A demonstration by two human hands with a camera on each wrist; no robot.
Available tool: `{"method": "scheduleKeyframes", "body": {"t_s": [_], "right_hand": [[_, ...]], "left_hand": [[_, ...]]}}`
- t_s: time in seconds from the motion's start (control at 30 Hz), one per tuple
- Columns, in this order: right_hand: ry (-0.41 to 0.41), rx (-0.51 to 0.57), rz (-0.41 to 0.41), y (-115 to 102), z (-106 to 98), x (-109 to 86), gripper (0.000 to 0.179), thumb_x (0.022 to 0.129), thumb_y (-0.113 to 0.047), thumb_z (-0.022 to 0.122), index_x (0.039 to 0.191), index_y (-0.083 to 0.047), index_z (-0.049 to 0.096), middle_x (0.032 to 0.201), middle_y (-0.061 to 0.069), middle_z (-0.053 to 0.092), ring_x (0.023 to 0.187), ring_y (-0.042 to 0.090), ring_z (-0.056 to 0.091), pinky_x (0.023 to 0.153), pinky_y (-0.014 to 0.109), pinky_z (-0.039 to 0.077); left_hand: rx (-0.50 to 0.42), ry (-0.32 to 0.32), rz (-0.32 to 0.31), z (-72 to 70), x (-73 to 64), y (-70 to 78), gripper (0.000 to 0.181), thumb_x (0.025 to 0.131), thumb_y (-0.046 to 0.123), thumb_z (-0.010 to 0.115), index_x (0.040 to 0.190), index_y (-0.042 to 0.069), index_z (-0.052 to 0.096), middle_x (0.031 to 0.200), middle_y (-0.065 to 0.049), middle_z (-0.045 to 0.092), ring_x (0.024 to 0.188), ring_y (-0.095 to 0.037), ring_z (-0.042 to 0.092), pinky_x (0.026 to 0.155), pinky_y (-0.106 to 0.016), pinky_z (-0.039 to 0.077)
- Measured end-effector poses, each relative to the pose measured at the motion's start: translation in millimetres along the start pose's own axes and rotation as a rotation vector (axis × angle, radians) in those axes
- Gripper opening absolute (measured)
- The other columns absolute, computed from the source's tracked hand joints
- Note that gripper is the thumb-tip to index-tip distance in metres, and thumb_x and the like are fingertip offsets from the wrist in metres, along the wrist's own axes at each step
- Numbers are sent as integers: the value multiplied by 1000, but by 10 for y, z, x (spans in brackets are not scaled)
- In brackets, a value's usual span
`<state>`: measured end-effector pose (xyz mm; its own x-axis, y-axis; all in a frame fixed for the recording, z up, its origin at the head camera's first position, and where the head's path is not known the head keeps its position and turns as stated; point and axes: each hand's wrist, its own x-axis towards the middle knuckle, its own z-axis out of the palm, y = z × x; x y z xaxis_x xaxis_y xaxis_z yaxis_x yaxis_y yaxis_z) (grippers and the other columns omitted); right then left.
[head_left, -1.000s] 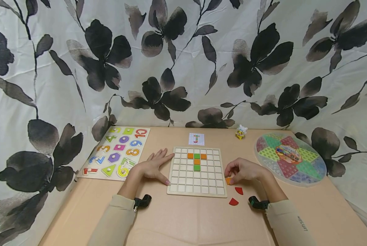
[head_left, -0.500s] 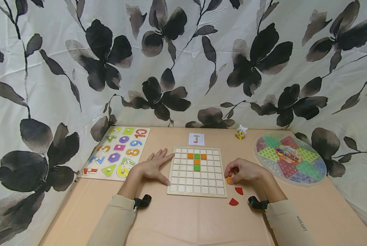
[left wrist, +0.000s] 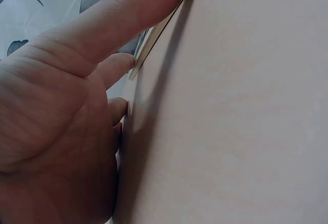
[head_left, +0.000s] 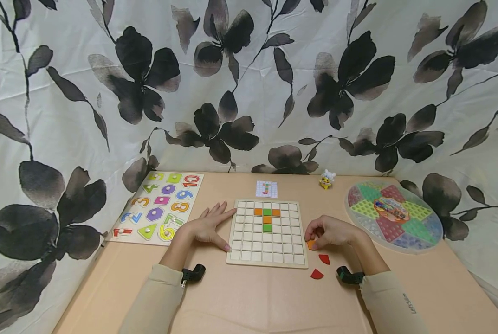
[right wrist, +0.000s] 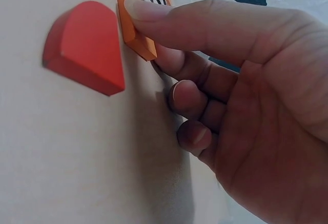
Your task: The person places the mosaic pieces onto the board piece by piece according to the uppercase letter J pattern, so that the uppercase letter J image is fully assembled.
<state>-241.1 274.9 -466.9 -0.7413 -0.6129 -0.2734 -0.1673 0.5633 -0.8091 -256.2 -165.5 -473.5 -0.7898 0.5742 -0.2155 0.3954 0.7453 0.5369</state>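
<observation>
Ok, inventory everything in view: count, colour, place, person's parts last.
Square gridded board: 1, cream, table centre
Orange square tiles: 3, orange, on board
Green square tiles: 2, green, on board
Orange flat block: 1, orange, beside board
Red rounded wedges: 2, red, near board
Gridded pattern card: 1, multicoloured, behind board
Small figurine: 1, yellow and white, table back
Rectangular number board: 1, white, left side
Round patterned disc: 1, multicoloured, right side
Floral fabric: 1, white and black, behind
Tabletop: 1, tan, beneath
Wrist devices: 2, black, wrists
Sleeves: 2, beige, forearms
Left hand: 1, bare, board's left edge
Right hand: 1, bare, pinching orange block
</observation>
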Motion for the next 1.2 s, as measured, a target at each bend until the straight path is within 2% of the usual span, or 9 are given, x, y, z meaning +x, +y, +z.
{"method": "scheduleKeyframes", "body": {"t_s": [0.37, 0.73, 0.9, 1.03, 1.2], "right_hand": [[-4, 3, -5, -5, 0, 7, 21, 83, -2, 84, 102, -2, 74, 90, 13, 66, 85, 23, 54, 69, 22, 48], [-20, 1, -21, -12, 3, 16, 22, 82, -3, 85, 101, -4, 73, 87, 6, 64, 82, 20, 55, 69, 23, 48], [-14, -8, -33, -11, 2, 14, 20, 83, -2, 83, 99, -4, 73, 86, 9, 63, 83, 20, 55, 70, 24, 48], [19, -13, -51, -6, 2, -3, 14, 88, -2, 79, 100, -2, 72, 87, 13, 65, 83, 21, 56, 71, 24, 48], [104, -8, -50, 26, -2, 8, 10, 92, -3, 75, 101, -3, 72, 89, 13, 67, 85, 23, 58, 73, 24, 50]], "left_hand": [[0, 2, 2, -21, -5, 13, 125, 68, 58, 91, 168, 26, 22, 176, -16, -3, 163, -36, -9, 131, -58, -6], [4, 0, 9, -21, -3, 11, 125, 69, 58, 91, 168, 25, 22, 176, -17, -2, 163, -37, -8, 131, -59, -5], [4, -1, 11, -20, 1, 4, 125, 68, 58, 91, 168, 25, 23, 176, -18, -1, 163, -38, -7, 130, -59, -5], [3, 2, 9, -8, 7, -5, 126, 68, 60, 91, 168, 25, 23, 176, -17, -2, 163, -37, -7, 130, -60, -5], [4, 5, 7, 8, 14, -20, 126, 67, 61, 90, 168, 26, 23, 176, -16, -2, 163, -36, -7, 131, -59, -5]]}}
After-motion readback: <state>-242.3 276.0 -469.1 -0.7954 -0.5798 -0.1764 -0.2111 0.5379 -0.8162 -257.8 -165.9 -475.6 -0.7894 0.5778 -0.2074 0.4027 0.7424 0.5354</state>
